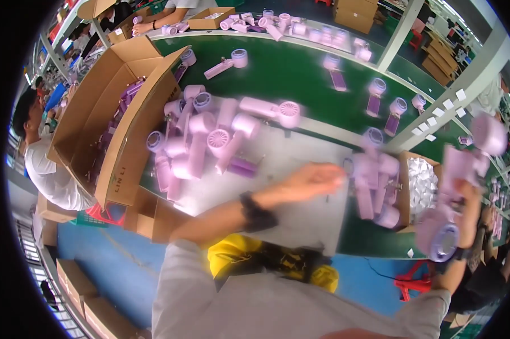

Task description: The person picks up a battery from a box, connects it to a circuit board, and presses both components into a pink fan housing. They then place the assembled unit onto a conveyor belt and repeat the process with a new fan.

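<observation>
My left hand, with a black band at its wrist, reaches across the white work surface. It is smeared by motion, so I cannot make out its fingers; they point at a small pile of lilac handheld fans. Far to the right, my right hand is closed around lilac handheld fans. One held fan's round head hangs low, and another round head sticks up above the hand. A larger heap of the same fans lies left of the white surface.
An open cardboard box with purple parts stands at the left. Beside the small pile sits a carton of white pieces. Several fans lie along the green belt behind. A metal post rises at the right. Other people work nearby.
</observation>
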Motion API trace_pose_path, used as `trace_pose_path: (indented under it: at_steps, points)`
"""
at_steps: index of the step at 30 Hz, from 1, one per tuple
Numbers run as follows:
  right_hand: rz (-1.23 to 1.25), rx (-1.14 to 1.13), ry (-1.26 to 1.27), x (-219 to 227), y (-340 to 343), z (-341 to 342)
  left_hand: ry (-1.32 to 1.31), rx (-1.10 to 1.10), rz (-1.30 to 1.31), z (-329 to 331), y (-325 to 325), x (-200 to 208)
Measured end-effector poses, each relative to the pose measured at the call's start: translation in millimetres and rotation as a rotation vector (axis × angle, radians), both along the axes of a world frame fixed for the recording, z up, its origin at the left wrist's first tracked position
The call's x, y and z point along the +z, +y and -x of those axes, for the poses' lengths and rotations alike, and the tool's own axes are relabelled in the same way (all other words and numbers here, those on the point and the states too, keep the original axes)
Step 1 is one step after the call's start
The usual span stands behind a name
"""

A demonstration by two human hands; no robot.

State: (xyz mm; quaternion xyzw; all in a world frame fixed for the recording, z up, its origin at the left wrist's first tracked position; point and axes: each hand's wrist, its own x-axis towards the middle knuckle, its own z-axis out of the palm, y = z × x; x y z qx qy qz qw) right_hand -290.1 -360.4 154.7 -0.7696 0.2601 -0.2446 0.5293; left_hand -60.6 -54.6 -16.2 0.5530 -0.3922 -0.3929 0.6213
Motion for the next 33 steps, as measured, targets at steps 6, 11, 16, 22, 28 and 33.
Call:
trace_pose_path:
  at_steps: [6, 11, 16, 22, 28, 33]
  points:
    - [-0.289, 0.199, -0.018, -50, 158, -148, 0.734, -0.178, 0.308, 38, -11, 18]
    - [-0.193, 0.180, 0.059, -78, 160, -188, 0.958, -0.322, 0.265, 2, -10, -7]
    - [-0.096, 0.403, 0.182, -92, 162, -215, 1.000, -0.029, 0.279, 0, -5, 6]
    - [-0.130, 0.601, 0.343, -73, 160, -234, 1.145, 0.099, 0.346, 2, -2, 16]
    - [-0.001, 0.517, 0.286, -61, 165, -227, 0.877, 0.226, 0.285, -3, -14, -13]
    - [0.141, 0.535, 0.351, -70, 160, -221, 0.541, 0.386, 0.270, -6, -22, -14]
